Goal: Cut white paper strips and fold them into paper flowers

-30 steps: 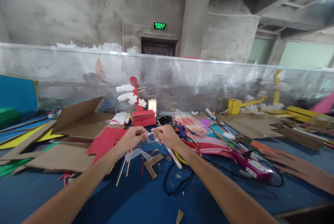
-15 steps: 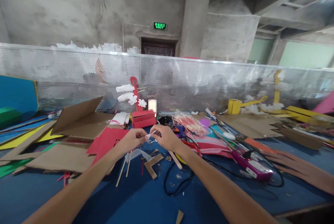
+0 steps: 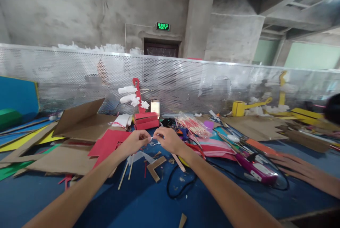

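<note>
Fingertips pinched, my left hand and my right hand meet over the middle of the table. Between them is a small thin white piece, like paper or tissue; most of it is hidden by the fingers. Just behind stands a red box-like base with a red hooked upright that carries white puffs and flower-like shapes. Below my hands lie translucent white scraps, thin wooden sticks and an L-shaped cardboard piece.
Cardboard sheets and red sheets lie left. To the right are a bag of sticks, a purple power strip with a black cable, and another person's hand. A perforated metal screen stands behind.
My fingertips have drawn closer together, and less of the white piece shows between them. A dark, blurred shape has come in at the right edge.
</note>
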The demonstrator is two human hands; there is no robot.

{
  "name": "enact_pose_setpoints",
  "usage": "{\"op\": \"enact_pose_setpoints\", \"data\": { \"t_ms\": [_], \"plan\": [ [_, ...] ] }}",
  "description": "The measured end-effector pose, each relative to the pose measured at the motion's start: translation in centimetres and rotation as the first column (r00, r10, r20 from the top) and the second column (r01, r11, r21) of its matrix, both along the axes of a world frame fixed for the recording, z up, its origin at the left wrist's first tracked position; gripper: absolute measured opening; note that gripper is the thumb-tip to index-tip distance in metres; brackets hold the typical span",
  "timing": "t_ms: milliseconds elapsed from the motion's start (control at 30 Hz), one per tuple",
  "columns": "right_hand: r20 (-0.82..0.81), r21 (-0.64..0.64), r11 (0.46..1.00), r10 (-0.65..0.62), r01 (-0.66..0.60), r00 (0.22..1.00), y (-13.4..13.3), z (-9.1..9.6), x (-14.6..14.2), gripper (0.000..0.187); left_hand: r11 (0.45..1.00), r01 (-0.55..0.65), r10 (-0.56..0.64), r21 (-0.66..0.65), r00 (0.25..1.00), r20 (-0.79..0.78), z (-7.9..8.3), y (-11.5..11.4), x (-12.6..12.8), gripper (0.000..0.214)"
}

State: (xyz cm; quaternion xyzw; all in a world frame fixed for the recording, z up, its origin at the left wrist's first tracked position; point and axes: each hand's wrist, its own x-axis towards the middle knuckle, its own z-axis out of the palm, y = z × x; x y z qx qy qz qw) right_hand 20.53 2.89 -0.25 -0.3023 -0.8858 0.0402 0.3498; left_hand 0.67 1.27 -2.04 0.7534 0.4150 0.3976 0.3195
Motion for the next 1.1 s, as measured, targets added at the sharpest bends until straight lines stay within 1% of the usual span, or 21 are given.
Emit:
{"op": "enact_pose_setpoints", "data": {
  "t_ms": [100, 200, 267, 333, 400, 433, 533, 600, 667, 733, 900, 1100],
  "plan": [
    [0.022, -0.034, 0.999, -0.007, 0.008, 1.000, 0.11, -0.01, 0.16, 0.023, 1.000, 0.010, -0.010, -0.009, 1.000, 0.000, 0.13, -0.07, -0.02, 0.031],
    [0.042, -0.129, 0.992, -0.006, 0.012, 0.999, 0.14, 0.10, 0.35, 0.037, 1.000, 0.014, -0.014, -0.004, 1.000, -0.001, 0.09, -0.03, -0.06, 0.030],
    [0.035, -0.170, 0.985, 0.012, -0.005, 0.999, 0.08, 0.26, 0.45, 0.039, 1.000, 0.012, -0.012, -0.016, 1.000, -0.003, 0.00, 0.01, -0.08, 0.030],
    [0.006, -0.179, 0.983, 0.048, -0.046, 0.999, 0.01, 0.43, 0.52, 0.033, 0.999, 0.012, -0.012, -0.044, 1.000, 0.007, -0.09, 0.05, -0.08, 0.030],
    [-0.047, -0.193, 0.977, 0.078, -0.086, 0.996, 0.00, 0.51, 0.54, 0.023, 0.997, 0.020, -0.017, -0.078, 0.999, 0.037, -0.15, 0.13, -0.08, 0.030],
    [-0.079, -0.206, 0.974, 0.080, -0.095, 0.994, 0.03, 0.51, 0.53, 0.018, 0.995, 0.027, -0.022, -0.095, 0.998, 0.057, -0.18, 0.18, -0.08, 0.031],
    [-0.161, -0.237, 0.967, 0.054, -0.092, 0.985, 0.23, 0.35, 0.47, 0.015, 0.992, 0.034, -0.022, -0.123, 0.994, 0.103, -0.26, 0.36, -0.12, 0.033],
    [-0.172, -0.230, 0.969, 0.046, -0.085, 0.984, 0.39, 0.22, 0.43, 0.009, 0.993, 0.023, -0.011, -0.112, 0.994, 0.112, -0.27, 0.40, -0.17, 0.033],
    [-0.152, -0.207, 0.976, 0.030, -0.062, 0.988, 0.49, 0.14, 0.41, 0.008, 0.996, 0.014, -0.004, -0.093, 0.994, 0.107, -0.22, 0.34, -0.18, 0.032],
    [-0.118, -0.176, 0.984, 0.001, -0.022, 0.993, 0.53, 0.15, 0.42, 0.013, 0.998, 0.009, -0.003, -0.069, 0.996, 0.087, -0.13, 0.20, -0.13, 0.029],
    [-0.025, -0.119, 0.990, -0.084, 0.081, 0.996, 0.40, 0.32, 0.48, 0.033, 1.000, 0.002, -0.002, -0.004, 1.000, 0.031, 0.04, -0.12, 0.05, 0.025],
    [0.004, -0.112, 0.984, -0.142, 0.141, 0.990, 0.48, 0.14, 0.35, 0.043, 1.000, 0.021, -0.022, 0.009, 1.000, 0.023, 0.40, -0.54, 0.33, 0.024]
  ]
}}
